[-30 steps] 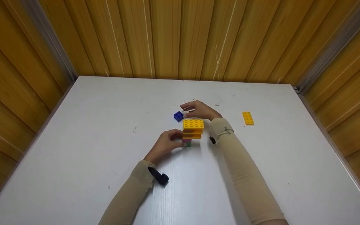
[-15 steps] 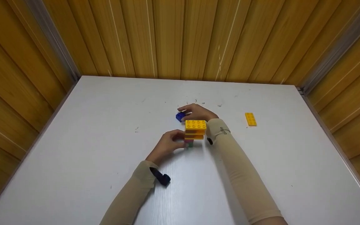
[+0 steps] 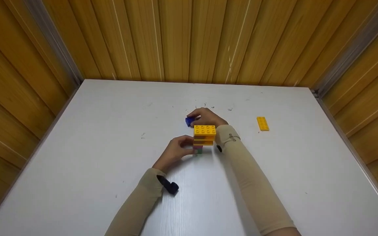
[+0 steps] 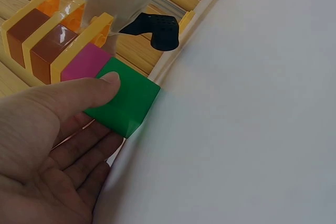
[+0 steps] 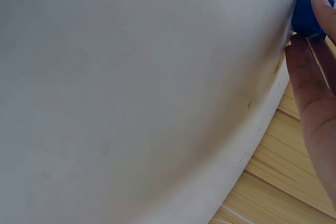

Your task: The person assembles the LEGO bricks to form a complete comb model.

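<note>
A tower of toy building bricks stands on the white table. Its lowest part is a green brick (image 4: 128, 95), with a magenta brick (image 4: 86, 62) above it, then brown bricks (image 4: 55, 47) between yellow plates (image 3: 204, 129). My left hand (image 3: 175, 151) grips the tower low down, the thumb lying on the green brick in the left wrist view. Behind the tower, my right hand (image 3: 207, 117) pinches a blue brick (image 3: 189, 121) between thumb and fingers. In the right wrist view that blue brick (image 5: 308, 11) is at the upper right, partly covered by the thumb.
To the right on the table (image 3: 110, 131) lies a loose yellow plate (image 3: 262, 123) with studs. Yellow wood-look panels (image 3: 176, 39) wall in the back and sides. A black wrist strap piece (image 3: 168, 185) sticks out from the left sleeve.
My right hand has come down to the blue brick and its fingers have closed on it. The left hand stays on the tower. The whole head view has shifted slightly.
</note>
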A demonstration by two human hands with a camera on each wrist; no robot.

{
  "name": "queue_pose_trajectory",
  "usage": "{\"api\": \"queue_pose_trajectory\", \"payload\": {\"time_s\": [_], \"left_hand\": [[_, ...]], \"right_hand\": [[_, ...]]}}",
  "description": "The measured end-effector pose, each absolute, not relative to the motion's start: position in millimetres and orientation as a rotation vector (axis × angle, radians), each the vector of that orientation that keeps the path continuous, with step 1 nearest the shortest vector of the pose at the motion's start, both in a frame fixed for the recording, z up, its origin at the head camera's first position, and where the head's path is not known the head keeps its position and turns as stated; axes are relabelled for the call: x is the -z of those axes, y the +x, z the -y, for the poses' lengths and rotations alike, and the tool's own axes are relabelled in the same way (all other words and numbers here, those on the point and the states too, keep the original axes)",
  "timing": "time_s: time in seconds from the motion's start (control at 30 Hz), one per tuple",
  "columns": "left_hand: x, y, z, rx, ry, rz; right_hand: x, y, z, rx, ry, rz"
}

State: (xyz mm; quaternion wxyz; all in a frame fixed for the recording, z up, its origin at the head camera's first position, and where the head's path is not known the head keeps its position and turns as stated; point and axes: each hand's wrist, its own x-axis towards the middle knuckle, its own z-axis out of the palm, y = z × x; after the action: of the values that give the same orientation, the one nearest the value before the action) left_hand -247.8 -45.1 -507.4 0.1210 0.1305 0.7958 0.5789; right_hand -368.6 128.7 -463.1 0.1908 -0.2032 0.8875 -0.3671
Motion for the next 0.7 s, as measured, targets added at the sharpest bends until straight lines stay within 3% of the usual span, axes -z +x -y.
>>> {"api": "queue_pose_trajectory", "payload": {"time_s": [0.3,0.7], "left_hand": [[508.1,-246.9,44.4,-1.65,0.356,-2.342],[508.1,-247.7,45.1,-1.664,0.361,-2.334]], "right_hand": [[464.5,-370.4,-131.9,1.079,-0.471,-2.525],[451.9,-375.0,-141.7,1.076,-0.607,-2.556]]}}
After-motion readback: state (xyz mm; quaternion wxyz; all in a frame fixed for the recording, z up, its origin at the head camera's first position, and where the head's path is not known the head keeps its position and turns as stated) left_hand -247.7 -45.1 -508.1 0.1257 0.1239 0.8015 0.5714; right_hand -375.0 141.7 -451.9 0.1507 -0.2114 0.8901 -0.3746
